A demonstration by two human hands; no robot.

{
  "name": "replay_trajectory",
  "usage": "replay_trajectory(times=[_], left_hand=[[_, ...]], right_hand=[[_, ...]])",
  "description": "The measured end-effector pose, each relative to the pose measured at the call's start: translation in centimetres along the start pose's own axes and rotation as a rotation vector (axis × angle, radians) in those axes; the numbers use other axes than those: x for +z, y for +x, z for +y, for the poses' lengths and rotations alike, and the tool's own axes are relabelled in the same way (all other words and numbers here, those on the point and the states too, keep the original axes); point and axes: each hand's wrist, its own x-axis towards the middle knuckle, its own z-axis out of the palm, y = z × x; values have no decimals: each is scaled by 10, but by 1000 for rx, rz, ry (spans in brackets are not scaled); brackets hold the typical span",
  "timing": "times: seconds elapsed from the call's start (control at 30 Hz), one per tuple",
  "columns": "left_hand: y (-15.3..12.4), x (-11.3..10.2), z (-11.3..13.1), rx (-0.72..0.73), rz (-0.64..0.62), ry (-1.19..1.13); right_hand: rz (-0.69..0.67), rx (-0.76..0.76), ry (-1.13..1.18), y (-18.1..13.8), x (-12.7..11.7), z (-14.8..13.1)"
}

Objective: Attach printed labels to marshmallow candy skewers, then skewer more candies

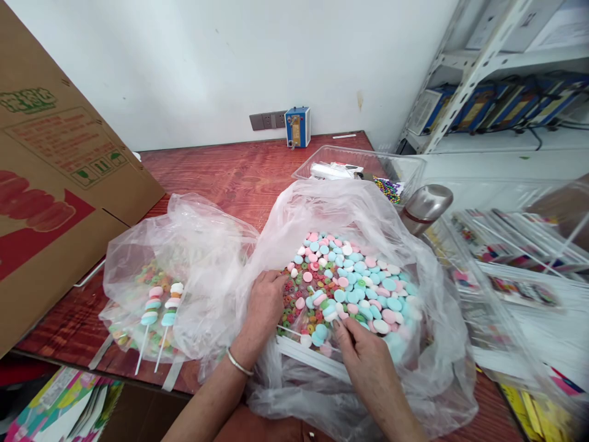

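Note:
A clear plastic bag point(427, 344) lining a tray holds several pastel candy discs point(368, 288) and small coloured candy rings point(299, 301). My left hand point(264, 304) reaches into the bag at its left side, fingers curled down among the rings; what they hold is hidden. My right hand point(363, 356) pinches a stick with candies point(327, 310) threaded on it, just above the pile. To the left, a second plastic bag point(184, 258) carries two finished candy skewers point(159, 313) on white sticks.
A large cardboard box point(55, 178) leans at the left on the red wooden table point(230, 172). A clear tray point(368, 166) with beads stands behind, a metal flask point(423, 209) at the right, packets of sticks point(515, 245) beyond it, shelving point(497, 92) far right.

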Motion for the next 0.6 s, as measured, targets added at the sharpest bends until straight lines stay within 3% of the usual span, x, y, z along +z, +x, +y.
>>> replay_trajectory(times=[0.2, 0.33, 0.43, 0.6], left_hand=[[1, 8, 2, -41, -26, 30], [-3, 3, -6, -167, -18, 12], [-4, -3, -8, -165, -14, -7], [-6, -6, 1, -269, 17, -510]], right_hand=[[-67, 3, -47, -2, 4, 4], [-87, 24, -75, -3, 4, 7], [-120, 19, -75, -3, 5, 5], [-116, -32, -81, -4, 9, -4]])
